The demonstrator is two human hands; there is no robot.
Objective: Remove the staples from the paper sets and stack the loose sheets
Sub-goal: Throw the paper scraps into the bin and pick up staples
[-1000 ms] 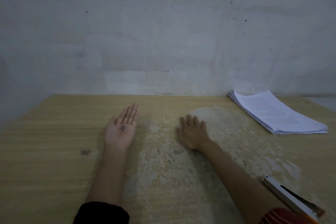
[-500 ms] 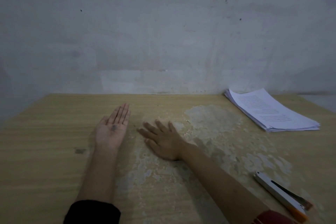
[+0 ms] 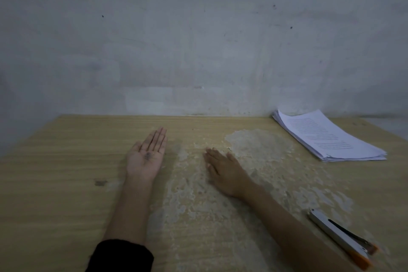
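A stack of white printed paper (image 3: 326, 137) lies at the back right of the wooden table (image 3: 66, 161), against the wall. My left hand (image 3: 146, 155) rests palm up with straight fingers; a small dark clump, perhaps staples, sits in its palm. My right hand (image 3: 225, 170) lies flat, palm down, on the worn middle of the table, fingers pointing left and away. Neither hand touches the paper. A silver stapler with an orange end (image 3: 341, 238) lies at the front right, beside my right forearm.
A grey wall (image 3: 198, 40) rises directly behind the table's far edge. The tabletop's middle has a pale worn patch (image 3: 260, 146). A small dark mark (image 3: 100, 182) sits on the wood left of my left wrist.
My right hand swept left across the worn patch toward my left hand, then drew slightly back right. My left hand stayed palm up. The view shifted a little.
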